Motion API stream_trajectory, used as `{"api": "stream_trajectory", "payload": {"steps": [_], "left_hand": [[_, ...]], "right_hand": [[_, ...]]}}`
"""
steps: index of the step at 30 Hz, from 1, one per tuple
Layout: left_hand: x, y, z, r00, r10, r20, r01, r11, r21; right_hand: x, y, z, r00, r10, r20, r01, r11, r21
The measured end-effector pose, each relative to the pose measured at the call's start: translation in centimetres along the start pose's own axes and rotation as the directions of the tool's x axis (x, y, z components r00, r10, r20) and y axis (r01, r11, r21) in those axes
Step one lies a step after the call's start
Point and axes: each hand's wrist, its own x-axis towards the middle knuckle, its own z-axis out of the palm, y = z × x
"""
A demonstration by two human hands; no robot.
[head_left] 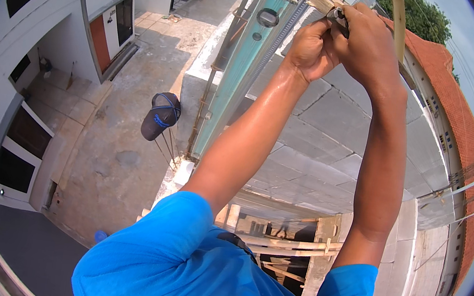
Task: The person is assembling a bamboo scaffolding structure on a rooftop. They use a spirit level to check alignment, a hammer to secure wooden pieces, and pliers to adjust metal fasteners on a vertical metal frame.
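Note:
Both my arms reach up to the top of a grey block wall. My right hand is closed around a small dark and silver thing, whose kind I cannot make out. Beside and just below it, my left hand has its fingers curled in a pinch; whatever is between them is hidden. A pale piece of wood lies right by the fingertips. To the left of my hands stands a long teal bar with round openings, like a spirit level, alongside a perforated metal strip.
A dark cap hangs on thin rods left of the wall. Bamboo poles cross an opening below me. A wooden post rises beyond my right hand. Far below on the left lies a concrete yard beside white houses.

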Motion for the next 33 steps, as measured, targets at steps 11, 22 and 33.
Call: {"api": "stream_trajectory", "payload": {"steps": [11, 22, 33], "left_hand": [[-0.6, 0.4, 0.7, 0.983, 0.079, -0.166, -0.04, 0.974, 0.224], [-0.9, 0.0, 3.0, 0.916, 0.189, -0.353, -0.087, 0.954, 0.287], [-1.0, 0.3, 4.1, 0.872, 0.219, -0.438, -0.116, 0.961, 0.25]], "right_hand": [[0.9, 3.0, -1.4, 0.983, -0.02, 0.183, -0.048, 0.932, 0.361], [2.3, 5.4, -0.4, 0.985, -0.138, 0.105, 0.092, 0.93, 0.357], [0.3, 5.7, 3.9, 0.956, -0.167, -0.243, 0.244, 0.909, 0.337]]}}
